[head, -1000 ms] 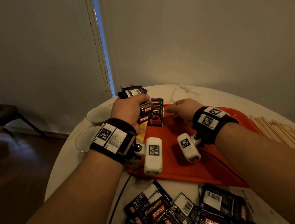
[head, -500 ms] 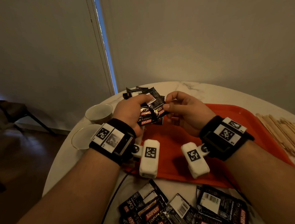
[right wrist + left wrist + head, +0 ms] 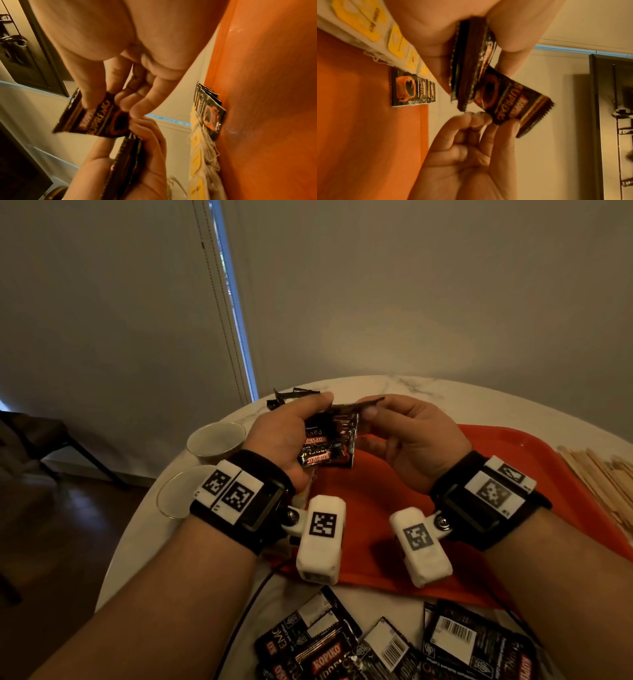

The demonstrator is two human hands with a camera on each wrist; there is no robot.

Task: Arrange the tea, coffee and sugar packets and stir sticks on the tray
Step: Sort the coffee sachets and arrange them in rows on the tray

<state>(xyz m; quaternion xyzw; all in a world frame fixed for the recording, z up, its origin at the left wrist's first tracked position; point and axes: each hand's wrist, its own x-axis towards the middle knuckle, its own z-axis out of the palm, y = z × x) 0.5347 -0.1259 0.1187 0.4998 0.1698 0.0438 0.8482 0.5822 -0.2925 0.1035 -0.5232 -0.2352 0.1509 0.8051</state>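
Observation:
My left hand (image 3: pixel 308 422) grips a stack of black coffee packets (image 3: pixel 322 446) above the far left corner of the orange tray (image 3: pixel 496 474). My right hand (image 3: pixel 371 409) pinches one coffee packet (image 3: pixel 513 104) between thumb and fingers, its lower end still against the stack (image 3: pixel 469 70). The same packet (image 3: pixel 96 119) shows in the right wrist view above the left hand's stack (image 3: pixel 126 155). A row of coffee packets (image 3: pixel 409 89) stands on the tray beside several tea bags (image 3: pixel 368 24) with yellow tags. Wooden stir sticks (image 3: pixel 599 474) lie on the table right of the tray.
Several loose coffee packets (image 3: pixel 376 645) lie on the marble table in front of the tray. Two cups (image 3: pixel 215 440) (image 3: pixel 178 494) stand left of the tray near the table's edge. A cable (image 3: pixel 253 594) runs past the tray's near left corner.
My right hand lifted off the tray, came to the stack in my left hand and pinched one packet. Both hands rose slightly and moved closer together.

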